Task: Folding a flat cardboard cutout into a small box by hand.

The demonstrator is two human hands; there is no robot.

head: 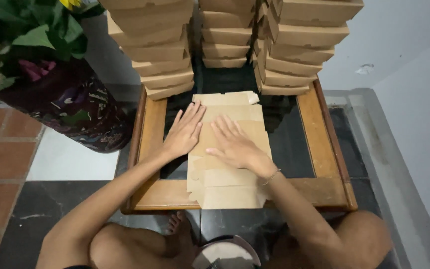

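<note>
While both hands press spread flat, left hand [182, 132], right hand [235, 145], on creased brown cardboard blank [227, 174], glossy wood-framed table [319, 129].

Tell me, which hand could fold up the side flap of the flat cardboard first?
Probably left. The left hand lies at the flat cardboard's left edge, by its flap; the right hand presses the middle.
</note>
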